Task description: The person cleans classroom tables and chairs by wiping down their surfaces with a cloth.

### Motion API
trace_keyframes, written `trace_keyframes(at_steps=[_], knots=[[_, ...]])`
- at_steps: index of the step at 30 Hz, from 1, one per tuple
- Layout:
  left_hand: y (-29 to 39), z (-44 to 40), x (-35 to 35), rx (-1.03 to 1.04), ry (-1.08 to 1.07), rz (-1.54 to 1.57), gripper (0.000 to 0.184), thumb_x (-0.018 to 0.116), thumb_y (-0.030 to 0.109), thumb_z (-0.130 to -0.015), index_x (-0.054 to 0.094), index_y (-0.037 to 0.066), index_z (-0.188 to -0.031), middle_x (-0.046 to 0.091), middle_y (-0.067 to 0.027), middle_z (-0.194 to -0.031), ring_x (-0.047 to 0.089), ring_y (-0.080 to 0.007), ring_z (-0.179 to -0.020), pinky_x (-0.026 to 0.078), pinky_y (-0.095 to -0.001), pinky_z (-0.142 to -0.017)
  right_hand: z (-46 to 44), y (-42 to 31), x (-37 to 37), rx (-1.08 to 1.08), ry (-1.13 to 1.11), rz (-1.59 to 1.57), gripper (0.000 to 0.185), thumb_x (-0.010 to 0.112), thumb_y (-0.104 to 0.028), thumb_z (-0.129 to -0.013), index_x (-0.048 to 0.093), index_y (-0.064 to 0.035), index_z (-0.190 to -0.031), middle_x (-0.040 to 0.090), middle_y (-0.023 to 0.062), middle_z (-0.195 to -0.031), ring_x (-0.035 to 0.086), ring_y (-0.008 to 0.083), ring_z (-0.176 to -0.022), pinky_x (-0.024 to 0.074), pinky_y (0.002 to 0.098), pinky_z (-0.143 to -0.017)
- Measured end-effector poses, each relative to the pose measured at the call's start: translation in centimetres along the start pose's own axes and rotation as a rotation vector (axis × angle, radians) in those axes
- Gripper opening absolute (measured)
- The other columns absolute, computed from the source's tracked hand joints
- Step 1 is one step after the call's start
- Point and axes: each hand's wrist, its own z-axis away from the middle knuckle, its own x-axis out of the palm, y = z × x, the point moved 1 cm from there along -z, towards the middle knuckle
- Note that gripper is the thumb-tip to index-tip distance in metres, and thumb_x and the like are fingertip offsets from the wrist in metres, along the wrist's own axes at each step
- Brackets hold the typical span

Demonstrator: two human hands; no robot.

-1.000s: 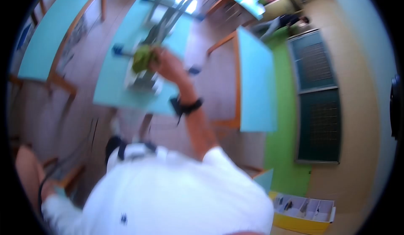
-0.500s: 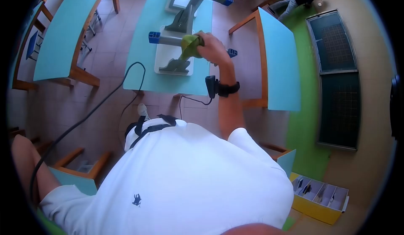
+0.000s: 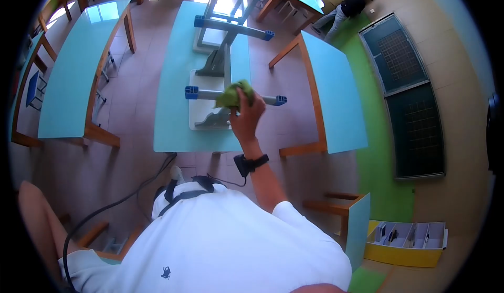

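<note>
My right hand [image 3: 249,115] is closed around a crumpled green cloth [image 3: 231,98]. The cloth presses against the grey metal foot bar [image 3: 207,94] of an upturned piece of furniture, close to where its upright meets the bar. Blue caps [image 3: 192,92] cover the bar ends. Beneath, a white panel [image 3: 198,115] lies on a light-blue tabletop [image 3: 170,120]. A second foot bar [image 3: 231,29] of the same sort stands farther back. A black strap with a small device [image 3: 251,164] circles my right wrist. Only the bent left arm shows at the left edge; its hand is out of view.
Light-blue tables with wooden legs stand to the left [image 3: 79,78] and right [image 3: 336,88]. A black cable [image 3: 105,207] runs by my left side. A yellow divided box [image 3: 404,253] sits at lower right. Another person [image 3: 344,12] bends near the chalkboard [image 3: 396,57].
The view has shifted, with the table lower in it. My right hand, still gripping the cloth, has turned and now reaches the bar from its near side.
</note>
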Motion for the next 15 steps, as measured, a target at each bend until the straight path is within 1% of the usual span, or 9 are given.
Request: trace_keyframes(at_steps=[2,4,5,8,10,12,13,14,15], knots=[[-0.3,-0.5,-1.1,0.049,0.068,-0.031,0.018,0.056,0.022,-0.092,0.058,0.004,-0.088,0.058,-0.0066,-0.085,0.051,-0.0208,-0.083,0.042,-0.0321,-0.074,1.4,1.8,0.1,0.22,0.141,0.057,0.047,0.063,0.0,-0.074,0.053,-0.0082,-0.119,0.043,0.0183,-0.118,0.04,0.0352,-0.11,0.0331,0.0458,-0.093],[-0.5,-1.5,-2.2,0.094,0.176,-0.08,0.019,0.055,0.022,-0.092,0.059,0.004,-0.087,0.058,-0.0065,-0.085,0.051,-0.0208,-0.083,0.041,-0.032,-0.075,2.7,3.5,0.0,0.426,0.213,-0.096,0.039,0.065,-0.002,-0.075,0.053,-0.0062,-0.112,0.042,0.0199,-0.118,0.042,0.0344,-0.105,0.0346,0.0459,-0.091],[-0.6,-1.7,-2.7,0.117,0.251,-0.119,0.019,0.055,0.022,-0.092,0.059,0.004,-0.086,0.058,-0.0065,-0.085,0.051,-0.0207,-0.083,0.041,-0.032,-0.075,3.5,3.8,-0.1,0.425,0.213,-0.098,0.039,0.065,-0.002,-0.075,0.053,-0.0062,-0.112,0.042,0.0199,-0.118,0.042,0.0344,-0.105,0.0346,0.0459,-0.091],[-0.4,0.1,-3.5,0.137,0.467,-0.222,0.021,0.055,0.022,-0.092,0.059,0.004,-0.085,0.058,-0.0064,-0.085,0.051,-0.0206,-0.083,0.041,-0.0319,-0.075,4.6,4.4,0.7,0.518,0.331,-0.25,0.035,0.064,-0.003,-0.073,0.053,-0.0052,-0.107,0.049,0.0175,-0.105,0.047,0.0354,-0.101,0.0391,0.0437,-0.086],[0.4,9.2,-1.6,-0.198,0.276,-0.124,0.018,0.058,0.025,-0.09,0.057,0.007,-0.088,0.054,-0.0085,-0.088,0.051,-0.0201,-0.083,0.041,-0.0315,-0.07,6.0,5.7,2.0,0.634,0.067,-0.391,0.03,0.066,-0.006,-0.074,0.059,-0.0019,-0.103,0.054,0.0171,-0.101,0.055,0.0322,-0.095,0.0451,0.0405,-0.082],[2.0,18.1,2.9,-0.661,-0.063,0.088,0.019,0.062,0.029,-0.087,0.056,0.011,-0.091,0.05,-0.0107,-0.092,0.052,-0.0196,-0.084,0.04,-0.0312,-0.064,7.0,8.5,5.0,0.744,-0.21,-0.48,0.024,0.067,-0.008,-0.074,0.065,0.0,-0.097,0.062,0.0168,-0.095,0.064,0.0291,-0.085,0.0503,0.0361,-0.076],[2.6,19.6,6.1,-1.051,-0.311,0.213,0.018,0.064,0.02,-0.086,0.055,0.009,-0.096,0.05,-0.0126,-0.099,0.05,-0.0231,-0.089,0.041,-0.0359,-0.07,6.8,9.0,5.4,0.781,-0.232,-0.445,0.024,0.067,-0.01,-0.075,0.068,0.0009,-0.096,0.067,0.017,-0.094,0.068,0.0243,-0.082,0.0521,0.0307,-0.073],[3.6,22.9,8.1,-1.315,-0.49,0.468,0.02,0.065,0.016,-0.084,0.056,0.009,-0.099,0.054,-0.014,-0.099,0.052,-0.0289,-0.095,0.044,-0.0378,-0.078,6.7,9.0,5.0,0.783,-0.246,-0.441,0.024,0.067,-0.01,-0.075,0.068,0.0009,-0.096,0.067,0.017,-0.094,0.068,0.0243,-0.082,0.0521,0.0307,-0.073],[4.9,25.7,9.4,-1.257,-0.706,0.471,0.022,0.063,0.014,-0.085,0.054,0.007,-0.104,0.053,-0.0157,-0.105,0.052,-0.0306,-0.099,0.044,-0.0381,-0.084,5.7,8.8,5.0,0.782,-0.248,-0.514,0.024,0.066,-0.009,-0.077,0.067,0.0017,-0.099,0.068,0.0156,-0.093,0.067,0.0213,-0.082,0.0515,0.0287,-0.072]])
